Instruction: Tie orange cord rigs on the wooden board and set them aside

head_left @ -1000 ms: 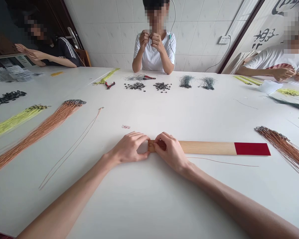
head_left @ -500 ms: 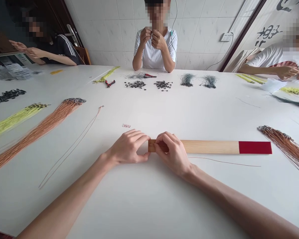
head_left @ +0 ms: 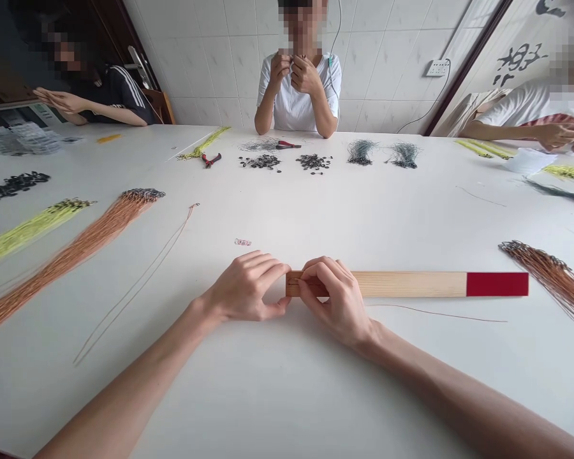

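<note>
A long flat wooden strip (head_left: 411, 284) with a red right end (head_left: 497, 284) lies crosswise on the white table in front of me. My left hand (head_left: 251, 285) grips its left end, thumb at the near edge and index finger at the far edge. Over the strip's darker left part, my right hand (head_left: 335, 296) is closed in a pinch on a thin orange-brown cord (head_left: 440, 311). That cord's loose end trails out to the right, just below the strip. A small loop shows by the right fingertips; its detail is too fine to make out.
Left of my hands lie a looped cord (head_left: 138, 280), an orange cord bundle (head_left: 95, 245) and a yellow bundle (head_left: 33, 228). Another brown bundle (head_left: 550, 274) is at right. Pliers (head_left: 211, 160) and black pieces (head_left: 261, 162) lie farther back. Three people sit around the table.
The right hand has shifted slightly to the right along the strip, still pinching. The strip appears a little farther right and lower in view. My left hand keeps its hold.
</note>
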`<state>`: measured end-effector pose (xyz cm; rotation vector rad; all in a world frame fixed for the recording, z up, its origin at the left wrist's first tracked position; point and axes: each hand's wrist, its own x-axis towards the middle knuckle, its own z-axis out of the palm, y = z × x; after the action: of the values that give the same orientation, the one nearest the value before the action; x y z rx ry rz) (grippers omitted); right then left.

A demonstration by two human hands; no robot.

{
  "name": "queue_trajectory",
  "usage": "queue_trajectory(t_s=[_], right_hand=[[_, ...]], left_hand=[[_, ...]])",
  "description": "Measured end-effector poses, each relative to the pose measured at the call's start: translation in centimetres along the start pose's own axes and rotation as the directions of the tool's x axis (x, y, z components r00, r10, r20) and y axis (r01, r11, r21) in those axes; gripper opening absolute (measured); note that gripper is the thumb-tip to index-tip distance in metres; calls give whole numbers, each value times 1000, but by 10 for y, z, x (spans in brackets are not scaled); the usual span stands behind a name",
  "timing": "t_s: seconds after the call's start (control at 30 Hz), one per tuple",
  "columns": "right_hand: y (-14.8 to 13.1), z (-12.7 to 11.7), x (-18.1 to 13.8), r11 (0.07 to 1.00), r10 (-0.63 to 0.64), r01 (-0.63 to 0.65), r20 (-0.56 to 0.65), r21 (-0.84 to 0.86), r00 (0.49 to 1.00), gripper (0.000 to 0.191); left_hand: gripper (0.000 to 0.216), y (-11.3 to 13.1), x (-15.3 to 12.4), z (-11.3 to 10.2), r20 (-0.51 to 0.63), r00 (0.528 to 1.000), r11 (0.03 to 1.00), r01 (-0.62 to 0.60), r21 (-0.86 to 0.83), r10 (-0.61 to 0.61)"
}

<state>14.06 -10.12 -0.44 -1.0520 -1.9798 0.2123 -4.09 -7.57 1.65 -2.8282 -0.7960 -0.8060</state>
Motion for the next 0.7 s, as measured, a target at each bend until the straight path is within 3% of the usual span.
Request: queue_trajectory(t_s=[0.7], right_hand=[[-1, 0, 1, 997, 70, -71, 54, 16, 996, 11]], left_hand=[[16, 0, -2, 1, 37, 998, 999, 45, -16, -45]])
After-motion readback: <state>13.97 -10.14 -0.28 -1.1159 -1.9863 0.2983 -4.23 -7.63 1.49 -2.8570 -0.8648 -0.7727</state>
